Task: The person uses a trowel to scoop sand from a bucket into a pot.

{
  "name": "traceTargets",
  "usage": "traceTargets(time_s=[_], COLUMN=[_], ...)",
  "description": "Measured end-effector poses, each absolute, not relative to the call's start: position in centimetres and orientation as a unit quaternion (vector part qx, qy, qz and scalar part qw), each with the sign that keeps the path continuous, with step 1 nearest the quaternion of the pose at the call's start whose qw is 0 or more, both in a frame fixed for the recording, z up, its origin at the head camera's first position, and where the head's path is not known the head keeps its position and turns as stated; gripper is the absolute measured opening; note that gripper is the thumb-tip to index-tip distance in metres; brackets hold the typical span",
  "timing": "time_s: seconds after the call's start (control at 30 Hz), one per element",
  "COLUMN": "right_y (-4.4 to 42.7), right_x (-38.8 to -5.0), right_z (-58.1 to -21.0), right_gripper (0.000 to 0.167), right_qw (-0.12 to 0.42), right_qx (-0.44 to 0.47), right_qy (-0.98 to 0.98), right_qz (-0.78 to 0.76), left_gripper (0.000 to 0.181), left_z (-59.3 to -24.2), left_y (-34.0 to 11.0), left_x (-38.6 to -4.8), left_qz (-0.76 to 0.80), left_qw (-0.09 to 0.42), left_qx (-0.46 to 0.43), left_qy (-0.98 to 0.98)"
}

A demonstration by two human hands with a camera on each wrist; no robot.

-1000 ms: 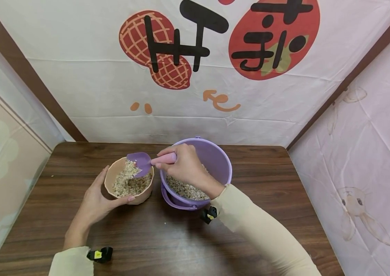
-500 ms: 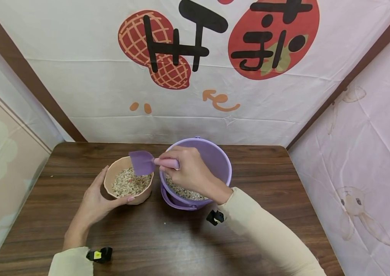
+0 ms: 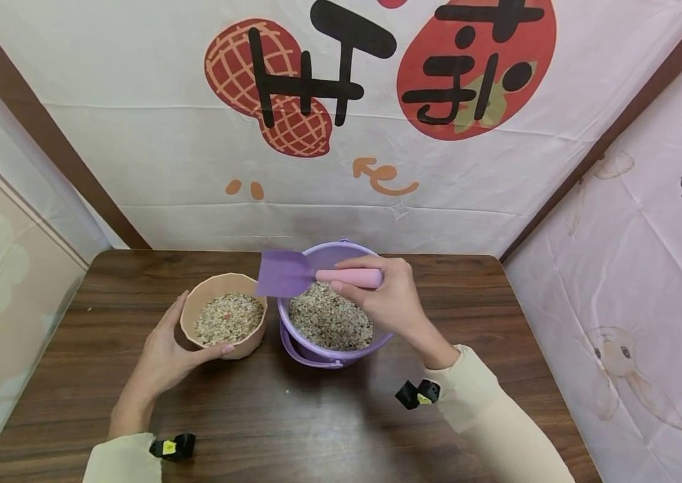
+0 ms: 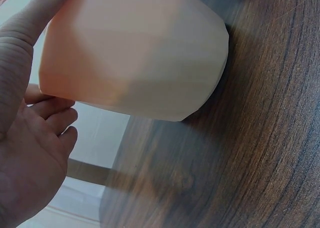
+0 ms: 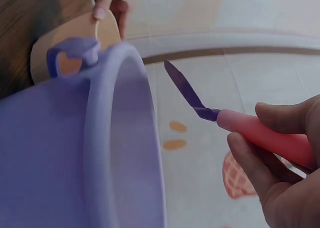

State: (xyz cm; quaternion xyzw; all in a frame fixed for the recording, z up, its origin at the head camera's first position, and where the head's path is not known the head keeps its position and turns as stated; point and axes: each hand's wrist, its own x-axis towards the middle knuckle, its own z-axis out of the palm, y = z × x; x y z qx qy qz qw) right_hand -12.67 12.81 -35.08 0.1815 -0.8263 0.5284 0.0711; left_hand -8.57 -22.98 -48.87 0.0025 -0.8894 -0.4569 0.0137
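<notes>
My right hand [image 3: 385, 295] grips the pink handle of a small shovel [image 3: 286, 274] with a purple blade. The shovel is held above the left rim of a purple bucket [image 3: 331, 354], and no grains show on its blade. Inside the bucket lies a bed of mixed small grains [image 3: 331, 318]. To the left, a peach faceted bowl [image 3: 250, 345] on the table contains similar grains [image 3: 229, 318] with a small red bit on top. My left hand [image 3: 165, 355] holds the bowl's side, thumb at the near rim; in the left wrist view its fingers [image 4: 62, 118] curl by the bowl wall.
The brown wood-grain table [image 3: 310, 429] carries the bowl and bucket. The bucket's handle [image 3: 310, 362] hangs down at its front left. Behind the table's far edge hangs a white printed cloth [image 3: 184, 161], with more cloth at both sides.
My right hand has moved right with the shovel, from over the bowl to over the bucket. Grains slid off the blade into the bowl. The left hand has stayed on the bowl.
</notes>
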Motion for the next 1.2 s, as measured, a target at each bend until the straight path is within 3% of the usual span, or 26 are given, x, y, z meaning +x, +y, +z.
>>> traceTargets(time_s=[0.47,1.2], right_y=[18.7,21.6], right_x=[-11.8,-10.9], right_z=[-36.3,-39.5], right_gripper=[0.028,0.030], right_qw=[0.018,0.021], right_qx=[0.085,0.067], right_qy=[-0.811,-0.805], right_qz=[0.579,0.589], left_gripper=[0.128,0.130], left_z=[-48.8,-48.5], left_y=[-23.1,-23.0], left_x=[-8.4,-8.6], left_qz=[-0.461,-0.445], left_qw=[0.011,0.011], left_qx=[0.000,-0.002], left_qy=[-0.887,-0.895])
